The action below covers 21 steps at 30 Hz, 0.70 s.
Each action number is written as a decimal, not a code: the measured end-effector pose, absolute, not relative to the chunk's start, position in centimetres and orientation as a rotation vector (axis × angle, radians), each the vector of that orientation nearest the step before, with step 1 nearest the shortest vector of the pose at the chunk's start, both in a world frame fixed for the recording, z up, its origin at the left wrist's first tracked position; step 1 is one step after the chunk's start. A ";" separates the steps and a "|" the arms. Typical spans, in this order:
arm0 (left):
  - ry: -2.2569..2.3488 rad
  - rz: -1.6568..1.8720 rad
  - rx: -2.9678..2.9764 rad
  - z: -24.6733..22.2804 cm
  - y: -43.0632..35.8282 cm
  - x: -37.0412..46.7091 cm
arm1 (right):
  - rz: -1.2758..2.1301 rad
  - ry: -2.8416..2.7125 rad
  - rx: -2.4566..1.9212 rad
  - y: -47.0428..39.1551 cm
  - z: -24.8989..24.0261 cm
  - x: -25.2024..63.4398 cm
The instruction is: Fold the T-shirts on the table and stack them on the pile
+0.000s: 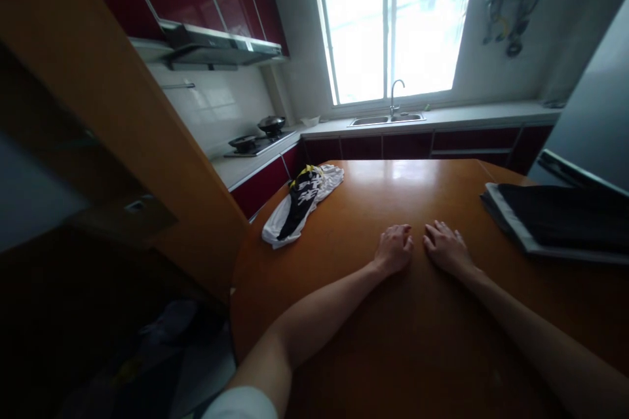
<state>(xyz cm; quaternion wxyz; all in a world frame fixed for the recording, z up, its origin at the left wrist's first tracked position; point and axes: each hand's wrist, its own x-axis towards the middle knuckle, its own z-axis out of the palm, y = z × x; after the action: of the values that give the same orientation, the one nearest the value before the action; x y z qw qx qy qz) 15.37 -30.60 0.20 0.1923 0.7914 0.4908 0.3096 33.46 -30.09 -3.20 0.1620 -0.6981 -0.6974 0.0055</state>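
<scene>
Both of my hands rest palm down on the wooden table [363, 209], a small gap between them. My left hand [394, 249] lies with its fingers a little bent and holds nothing. Beside it, my right hand [448, 247] is flatter, fingers stretched forward, also with nothing in it. A crumpled white and black garment with some yellow [307, 200] lies at the table's left far edge, apart from my left hand. To the right of my right hand sits a folded dark cloth stack with a pale grey layer [565, 216].
Beyond the table runs a white counter [457, 112] with a double sink [371, 121] and faucet [393, 97] under a window. At left stand a lidded pan [271, 123] and a cooktop [260, 146] below a range hood [221, 49]. A wooden frame [162, 144] rises close on the left.
</scene>
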 end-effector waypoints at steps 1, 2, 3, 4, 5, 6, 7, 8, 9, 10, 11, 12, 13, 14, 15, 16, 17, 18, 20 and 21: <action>1.377 0.872 2.223 0.2 -30.6 15.3 | 0.015 -1.990 -1.993 -30.1 -3.3 33.5; 1.377 0.874 2.224 0.1 -30.6 15.3 | 0.015 -1.991 -1.995 -30.0 -3.3 33.6; 1.378 0.875 2.227 0.0 -30.6 15.3 | 0.017 -1.993 -1.998 -30.0 -3.3 33.6; 1.380 0.875 2.230 0.0 -30.5 15.4 | 0.019 -1.996 -2.002 -30.0 -3.4 33.7; 1.380 0.873 2.234 -0.1 -30.5 15.4 | 0.019 -1.998 -2.006 -29.9 -3.4 33.7; 1.380 0.871 2.239 -0.1 -30.5 15.4 | 0.018 -2.002 -2.007 -29.9 -3.4 33.8; 1.379 0.869 2.245 -0.1 -30.5 15.4 | 0.016 -2.005 -2.007 -29.9 -3.4 33.8; 1.377 0.866 2.250 -0.1 -30.5 15.4 | 0.012 -2.008 -2.006 -29.9 -3.4 33.8; 1.378 0.861 2.255 -0.1 -30.6 15.4 | 0.009 -2.009 -2.005 -29.9 -3.4 33.8; 1.381 0.856 2.258 -0.1 -30.6 15.4 | 0.007 -2.010 -2.004 -29.9 -3.3 33.8; 1.383 0.853 2.259 -0.1 -30.6 15.4 | 0.005 -2.011 -2.002 -30.0 -3.3 33.8; 1.385 0.851 2.261 -0.1 -30.7 15.4 | 0.005 -2.013 -2.000 -30.0 -3.2 33.8; 1.383 0.850 2.264 -0.1 -30.7 15.3 | 0.004 -2.013 -2.000 -30.1 -3.1 33.7; 1.380 0.850 2.266 -0.1 -30.7 15.3 | 0.002 -2.014 -1.999 -30.1 -3.0 33.7; 1.376 0.851 2.270 -0.1 -30.7 15.3 | -0.001 -2.013 -1.998 -30.2 -2.9 33.7; 1.371 0.852 2.275 -0.1 -30.6 15.3 | -0.001 -2.011 -1.999 -30.3 -2.9 33.6; 1.368 0.852 2.279 -0.1 -30.6 15.3 | -0.001 -2.009 -2.000 -30.3 -2.8 33.6; 1.366 0.853 2.284 -0.1 -30.6 15.4 | 0.001 -2.007 -2.000 -30.4 -2.8 33.6; 1.368 0.854 2.289 0.0 -30.6 15.4 | 0.007 -2.009 -2.000 -30.4 -2.8 33.7; 1.370 0.852 2.290 0.1 -30.7 15.3 | 0.008 -2.010 -2.001 -30.3 -2.8 33.7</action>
<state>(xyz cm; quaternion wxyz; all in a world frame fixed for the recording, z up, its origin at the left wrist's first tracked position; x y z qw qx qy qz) 15.35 -30.68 0.08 0.1693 0.8057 0.4820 0.2998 33.68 -30.34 -2.81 0.1522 -0.6972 -0.7005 0.0029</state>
